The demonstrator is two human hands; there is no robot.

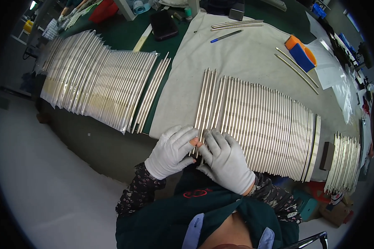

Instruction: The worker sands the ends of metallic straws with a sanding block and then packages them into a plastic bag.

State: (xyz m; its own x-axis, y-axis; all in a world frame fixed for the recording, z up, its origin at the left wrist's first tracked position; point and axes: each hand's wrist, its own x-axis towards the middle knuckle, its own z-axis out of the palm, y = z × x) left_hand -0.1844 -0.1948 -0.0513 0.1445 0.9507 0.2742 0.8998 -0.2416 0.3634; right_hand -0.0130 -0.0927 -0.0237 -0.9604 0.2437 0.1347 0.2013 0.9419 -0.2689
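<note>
Slim silvery metal rods lie side by side in a wide row on a grey cloth. A few rods sit slightly apart at the row's left end. Over the near ends of these, my left hand, in a white glove with bare fingertips showing, has its fingers bent and closed on the rods. My right hand, gloved the same way, is close beside it, fingers curled down onto the neighbouring rod ends. The fingertips of both hands nearly meet. What lies under the palms is hidden.
At left, bagged rods and several loose rods lie on a green surface. A blue pen and loose rods lie at the back. An orange-and-blue tape roll, a dark block and more rods are at right.
</note>
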